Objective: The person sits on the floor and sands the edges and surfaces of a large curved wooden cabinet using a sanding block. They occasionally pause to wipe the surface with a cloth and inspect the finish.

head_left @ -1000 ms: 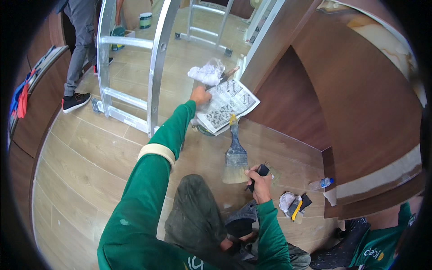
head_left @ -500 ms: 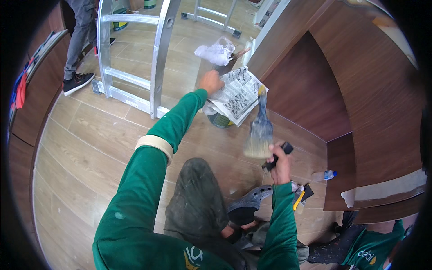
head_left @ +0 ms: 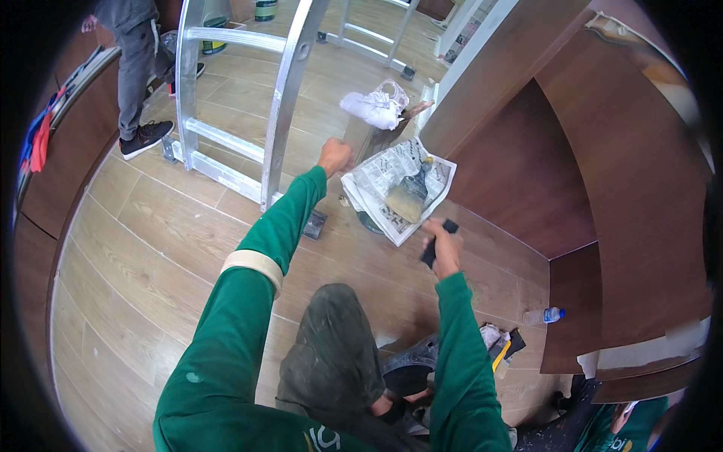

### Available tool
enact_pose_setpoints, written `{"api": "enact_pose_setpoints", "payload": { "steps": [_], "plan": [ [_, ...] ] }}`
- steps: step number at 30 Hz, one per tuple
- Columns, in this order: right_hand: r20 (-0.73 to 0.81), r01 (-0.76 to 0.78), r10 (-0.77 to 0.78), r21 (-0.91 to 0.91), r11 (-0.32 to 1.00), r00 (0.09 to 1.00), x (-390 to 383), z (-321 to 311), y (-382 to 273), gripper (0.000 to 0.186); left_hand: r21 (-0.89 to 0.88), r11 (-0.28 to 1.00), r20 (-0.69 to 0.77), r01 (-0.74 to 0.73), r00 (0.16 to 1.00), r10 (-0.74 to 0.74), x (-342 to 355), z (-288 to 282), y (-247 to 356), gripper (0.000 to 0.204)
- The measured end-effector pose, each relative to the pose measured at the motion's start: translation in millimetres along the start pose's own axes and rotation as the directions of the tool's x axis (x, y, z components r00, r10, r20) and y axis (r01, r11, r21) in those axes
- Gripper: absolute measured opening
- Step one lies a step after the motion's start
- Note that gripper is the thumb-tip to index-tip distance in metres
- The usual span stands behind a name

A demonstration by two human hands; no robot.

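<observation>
My left hand (head_left: 336, 158) is closed beside the left edge of the newspaper (head_left: 369, 188); what it holds, if anything, is hidden. A masking-tape roll (head_left: 248, 264) circles my left forearm. The wide paintbrush (head_left: 409, 192) lies on the newspaper, slightly blurred, atop a mostly hidden green container (head_left: 367, 222). My right hand (head_left: 444, 248), just below the newspaper, is closed on a black object (head_left: 429, 252). A white cloth bundle (head_left: 373, 108) sits behind the newspaper. My bent knee (head_left: 324, 331) is below my hands.
An aluminium ladder (head_left: 275, 120) stands front left, another (head_left: 361, 41) behind. A person's legs (head_left: 132, 75) are at left; another person (head_left: 617, 422) is low right. Brown panels (head_left: 557, 173) flank the right, near a bottle (head_left: 544, 315) and small tools (head_left: 503, 346). Buckets (head_left: 213, 45) are at the back.
The paintbrush has moved up and forward from my right hand onto the newspaper. My left hand has drawn away from the newspaper's top. My right hand has also moved forward.
</observation>
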State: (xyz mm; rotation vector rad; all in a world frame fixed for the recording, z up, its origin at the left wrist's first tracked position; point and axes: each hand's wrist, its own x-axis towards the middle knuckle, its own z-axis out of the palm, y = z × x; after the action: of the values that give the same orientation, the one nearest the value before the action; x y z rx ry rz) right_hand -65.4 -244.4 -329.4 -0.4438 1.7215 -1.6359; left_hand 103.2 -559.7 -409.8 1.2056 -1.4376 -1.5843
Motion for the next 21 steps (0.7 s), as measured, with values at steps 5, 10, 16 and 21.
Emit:
{"api": "enact_pose_setpoints", "payload": {
  "steps": [5, 10, 16, 21],
  "plan": [
    [-0.135, -0.051, 0.026, -0.187, 0.981, 0.991, -41, -114, 52, 0.021, 0.703, 0.508, 0.458, -0.498, 0.863, 0.212, 30, 21, -111, 0.032],
    [-0.224, -0.041, 0.007, -0.148, 0.988, 0.975, -92, -177, 53, 0.016, 0.589, 0.224, 0.511, -0.777, 0.572, 0.641, 72, 24, -211, 0.053],
    [-0.496, -0.013, -0.039, -0.101, 0.995, 0.867, -163, -266, 76, 0.015, 0.724, 0.419, 0.406, -0.548, 0.830, 0.384, 26, 40, -211, 0.042],
    [-0.561, -0.027, -0.039, -0.109, 0.994, 0.827, -206, -294, 94, 0.013, 0.526, 0.814, -0.037, -0.245, 0.950, 0.310, -9, 23, -113, 0.022]
  ]
}}
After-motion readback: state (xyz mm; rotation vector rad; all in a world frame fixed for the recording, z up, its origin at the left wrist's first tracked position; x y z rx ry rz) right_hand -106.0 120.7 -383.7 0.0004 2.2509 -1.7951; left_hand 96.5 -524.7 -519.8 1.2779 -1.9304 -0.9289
